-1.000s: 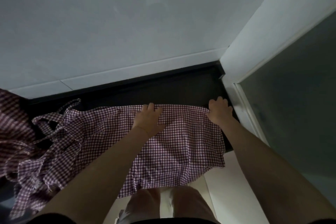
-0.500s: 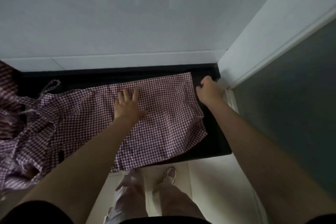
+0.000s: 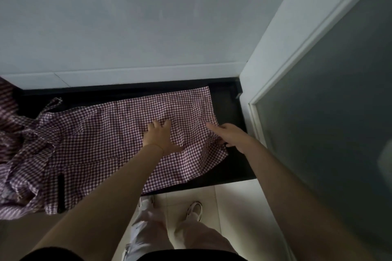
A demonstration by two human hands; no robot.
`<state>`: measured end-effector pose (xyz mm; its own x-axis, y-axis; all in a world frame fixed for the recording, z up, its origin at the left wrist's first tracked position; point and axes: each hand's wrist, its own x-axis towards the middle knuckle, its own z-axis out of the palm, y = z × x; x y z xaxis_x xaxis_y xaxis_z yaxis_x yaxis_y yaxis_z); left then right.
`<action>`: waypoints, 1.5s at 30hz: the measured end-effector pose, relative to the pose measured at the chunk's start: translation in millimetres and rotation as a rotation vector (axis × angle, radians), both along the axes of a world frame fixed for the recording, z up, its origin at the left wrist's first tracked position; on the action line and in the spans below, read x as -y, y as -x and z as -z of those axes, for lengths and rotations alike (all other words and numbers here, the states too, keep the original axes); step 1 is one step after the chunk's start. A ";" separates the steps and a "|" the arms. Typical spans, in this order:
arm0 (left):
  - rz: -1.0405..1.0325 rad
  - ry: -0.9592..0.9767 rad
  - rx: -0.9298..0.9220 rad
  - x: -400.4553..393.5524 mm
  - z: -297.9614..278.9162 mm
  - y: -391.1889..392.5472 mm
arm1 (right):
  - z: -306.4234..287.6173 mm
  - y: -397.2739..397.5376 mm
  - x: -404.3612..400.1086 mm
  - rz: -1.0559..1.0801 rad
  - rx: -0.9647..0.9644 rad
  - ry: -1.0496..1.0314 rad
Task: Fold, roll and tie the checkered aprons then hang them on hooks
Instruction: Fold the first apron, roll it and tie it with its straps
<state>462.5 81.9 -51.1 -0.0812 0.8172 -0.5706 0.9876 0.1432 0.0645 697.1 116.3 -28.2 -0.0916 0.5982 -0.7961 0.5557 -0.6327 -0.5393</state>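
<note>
Checkered fabric [image 3: 106, 140] in purple and white is spread across a black bench [image 3: 231, 112], with its right-hand end lying flat near the bench's right edge and its near corner drooping over the front lip. The left hand [image 3: 159, 137] is laid palm down on the apron's middle; its fingers [image 3: 158, 125] are held straight and slightly spread, and the thumb is stretched out to the right along a crease. The right hand [image 3: 231, 135] is placed at the apron's right edge, where the cloth is rucked up. Its upper fingers are seen extended toward the left over the fabric, while the lower ones are hidden under the bunched edge, so whether the cloth is pinched cannot be told. At the left end of the bench the apron's straps [image 3: 49, 105] are trailed onto the dark surface, and more checkered cloth [image 3: 14, 154] is heaped there in loose folds; where one piece ends and another begins cannot be made out. A narrow dark strip [image 3: 60, 193] is seen lying across the fabric near the front left. A pale wall [image 3: 127, 27] is seen behind the bench, and a frosted glass door [image 3: 328, 123] in a white frame is set to the right. Light tiled floor [image 3: 233, 207] and the person's shoes [image 3: 195, 211] are seen below the bench's front edge.
</note>
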 end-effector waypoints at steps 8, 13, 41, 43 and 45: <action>0.005 0.110 0.027 6.5 2.1 -5.4 | -7.7 -4.6 14.0 -0.124 -0.097 -0.104; 0.018 0.094 0.020 9.0 6.0 -3.8 | -13.5 -14.0 18.2 -0.158 -0.033 0.017; -0.028 -0.256 0.085 31.3 32.8 16.1 | 43.4 12.7 6.6 0.061 0.854 -0.891; -0.072 -0.220 0.032 37.6 39.6 21.7 | 54.5 22.5 13.4 -0.146 0.855 -1.050; -0.061 -0.184 -0.001 39.6 45.0 23.3 | 64.5 37.2 23.1 -0.352 0.732 -1.042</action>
